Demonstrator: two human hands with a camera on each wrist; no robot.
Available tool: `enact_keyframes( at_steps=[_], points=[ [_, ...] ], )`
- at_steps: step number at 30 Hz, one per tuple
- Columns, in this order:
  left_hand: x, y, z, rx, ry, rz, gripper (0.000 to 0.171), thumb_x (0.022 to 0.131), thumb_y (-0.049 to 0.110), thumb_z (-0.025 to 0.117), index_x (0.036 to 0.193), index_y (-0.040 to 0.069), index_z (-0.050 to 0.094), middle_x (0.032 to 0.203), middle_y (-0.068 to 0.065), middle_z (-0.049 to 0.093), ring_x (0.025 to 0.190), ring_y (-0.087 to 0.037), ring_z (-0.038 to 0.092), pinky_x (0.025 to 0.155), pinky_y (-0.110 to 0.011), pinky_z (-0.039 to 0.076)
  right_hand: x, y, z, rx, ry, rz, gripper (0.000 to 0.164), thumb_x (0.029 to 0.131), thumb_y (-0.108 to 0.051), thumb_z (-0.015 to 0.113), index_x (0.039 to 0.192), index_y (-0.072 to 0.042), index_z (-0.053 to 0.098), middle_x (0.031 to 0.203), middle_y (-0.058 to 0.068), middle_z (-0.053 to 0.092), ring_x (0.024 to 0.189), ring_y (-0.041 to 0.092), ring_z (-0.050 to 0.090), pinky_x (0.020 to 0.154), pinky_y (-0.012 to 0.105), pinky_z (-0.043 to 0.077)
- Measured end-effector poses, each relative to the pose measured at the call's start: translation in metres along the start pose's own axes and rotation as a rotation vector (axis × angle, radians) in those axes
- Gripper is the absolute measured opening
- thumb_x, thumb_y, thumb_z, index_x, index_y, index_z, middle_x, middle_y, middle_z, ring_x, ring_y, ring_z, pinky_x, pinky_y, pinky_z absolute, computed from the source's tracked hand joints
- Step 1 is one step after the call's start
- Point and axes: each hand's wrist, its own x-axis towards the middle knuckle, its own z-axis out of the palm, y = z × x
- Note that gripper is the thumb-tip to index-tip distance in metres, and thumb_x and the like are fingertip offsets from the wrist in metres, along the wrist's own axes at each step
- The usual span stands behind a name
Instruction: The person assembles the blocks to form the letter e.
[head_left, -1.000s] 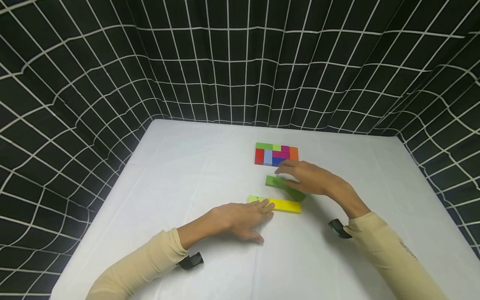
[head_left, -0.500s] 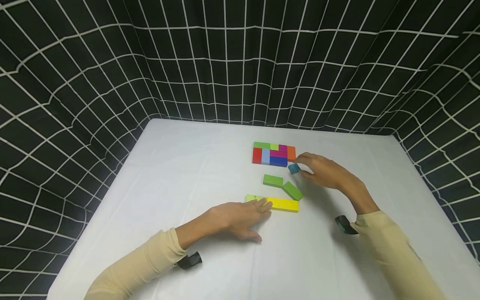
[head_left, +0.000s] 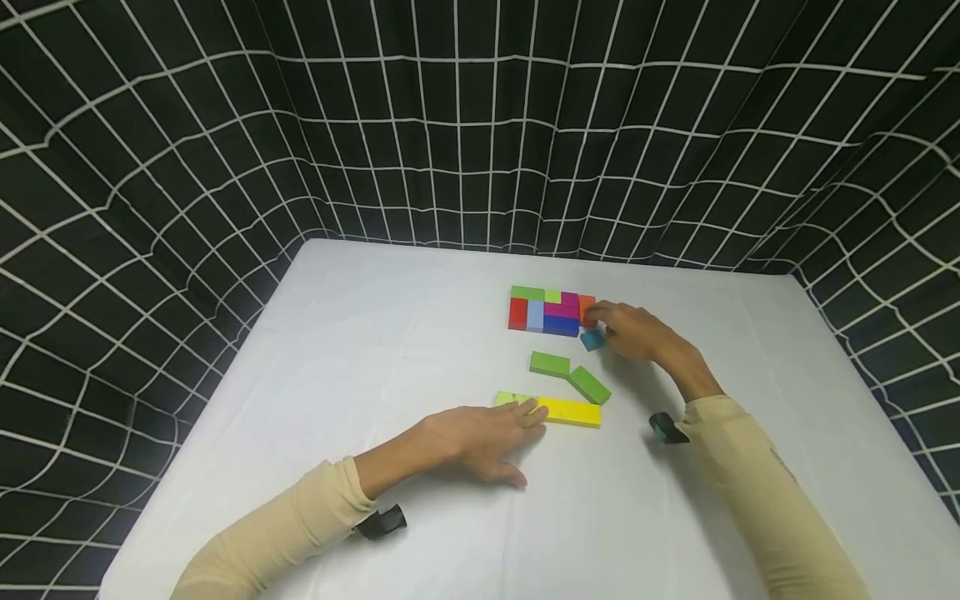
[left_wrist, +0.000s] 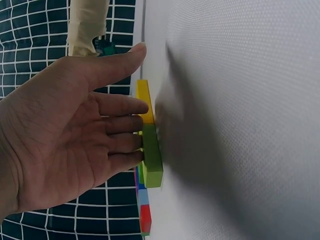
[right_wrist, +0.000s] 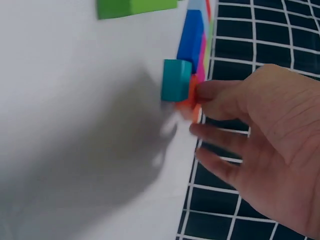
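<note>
My left hand (head_left: 483, 442) rests its extended fingertips on a row formed by a light green block (head_left: 512, 397) and a yellow block (head_left: 573, 412). In the left wrist view the fingers (left_wrist: 125, 142) lie straight against the row, thumb apart. My right hand (head_left: 637, 329) has its fingertips at the orange block (head_left: 586, 307), on the right side of a multicoloured block rectangle (head_left: 536, 315). Close to its thumb, a small teal block (right_wrist: 176, 80) sits askew by the rectangle's lower right corner, in front of the orange block in the right wrist view.
Two green blocks lie between the rectangle and the row, one level (head_left: 550, 364) and one slanted (head_left: 590, 385). A white cloth covers the table (head_left: 360, 333). Black curtains with a white grid (head_left: 465, 125) surround its back and sides.
My right hand has moved away from over the green blocks to the rectangle's right side, uncovering them. The teal block now shows beside the rectangle. My left hand stays put.
</note>
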Motion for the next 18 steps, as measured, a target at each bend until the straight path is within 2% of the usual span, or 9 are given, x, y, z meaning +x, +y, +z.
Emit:
enact_keyframes(
  at_steps=[3,6,8,12,18],
  points=[
    [0.0,0.001,0.0,-0.005,-0.003,0.002,0.078,0.101,0.053,0.063,0.164,0.016,0.035,0.177,0.0,0.021,0.166,-0.018,0.016,0.132,-0.033,0.026,0.002,0.002,-0.003,0.002,0.034,0.064,0.039,0.098,0.0,0.059,0.136,-0.001,0.067,0.135,0.024,0.067,0.123,0.045,0.061,0.111,0.068,0.046],
    [-0.001,0.001,-0.001,0.003,-0.008,-0.003,0.078,0.101,0.053,0.062,0.164,0.016,0.035,0.177,0.0,0.02,0.166,-0.018,0.016,0.132,-0.032,0.026,0.006,0.002,-0.004,0.007,0.076,0.118,0.041,0.1,-0.007,0.062,0.141,-0.003,0.063,0.129,0.025,0.065,0.115,0.042,0.06,0.11,0.066,0.048],
    [-0.001,0.001,-0.002,0.004,-0.011,-0.005,0.078,0.101,0.053,0.062,0.164,0.016,0.035,0.177,0.0,0.02,0.166,-0.018,0.016,0.132,-0.032,0.026,0.011,0.003,-0.003,0.008,0.073,0.147,0.043,0.102,-0.012,0.061,0.144,-0.006,0.061,0.126,0.025,0.063,0.111,0.04,0.058,0.107,0.064,0.05],
    [0.0,0.001,-0.002,-0.013,-0.016,-0.003,0.078,0.101,0.052,0.062,0.164,0.016,0.034,0.177,0.0,0.02,0.166,-0.018,0.016,0.132,-0.033,0.026,0.02,0.011,0.002,0.042,0.021,0.201,0.04,0.104,-0.017,0.06,0.143,-0.008,0.061,0.128,0.024,0.063,0.115,0.039,0.056,0.107,0.065,0.05],
    [0.0,0.0,-0.002,-0.015,-0.018,-0.003,0.078,0.101,0.052,0.062,0.164,0.016,0.034,0.177,0.0,0.019,0.166,-0.018,0.016,0.132,-0.033,0.027,0.03,0.019,0.003,0.105,-0.016,0.214,0.033,0.103,-0.019,0.062,0.133,-0.006,0.063,0.133,0.025,0.064,0.121,0.043,0.056,0.108,0.066,0.05]
  ],
)
